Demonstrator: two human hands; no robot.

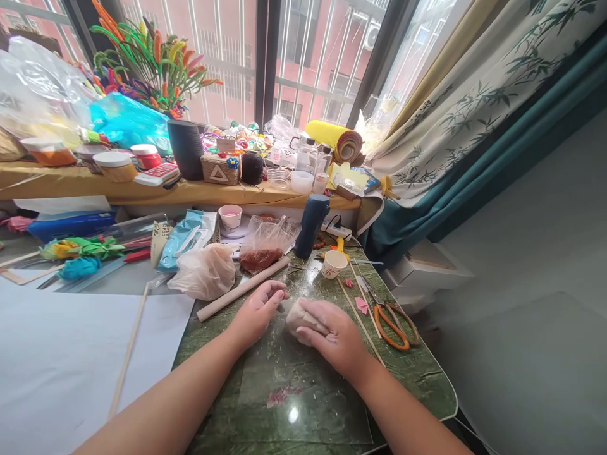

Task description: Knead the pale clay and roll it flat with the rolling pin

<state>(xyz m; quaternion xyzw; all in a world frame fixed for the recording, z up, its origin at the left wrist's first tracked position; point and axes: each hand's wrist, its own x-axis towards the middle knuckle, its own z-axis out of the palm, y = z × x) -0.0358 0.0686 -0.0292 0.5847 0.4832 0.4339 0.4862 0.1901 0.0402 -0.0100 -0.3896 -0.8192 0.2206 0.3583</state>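
Note:
A pale lump of clay or dough point(303, 317) is in my right hand point(334, 338), with the fingers over its top and the thumb along its near side. To the left of the lump, my left hand point(258, 313) has loosely curved fingers with a gap before the thumb, and nothing shows in it. Both hands are above a clear sheet point(303, 414) on the green marbled table, dusted with whitish crumbs and marked by a reddish smear point(283, 396). Just beyond my left hand lies a pale rolling pin point(243, 289).
Scissors point(391, 325) with orange handles and thin wooden sticks point(363, 322) lie at the right. A paper cup point(334, 264), a dark blue bottle point(312, 226) and a bag of brown material point(265, 246) stand behind. White paper point(85, 354) covers the left side.

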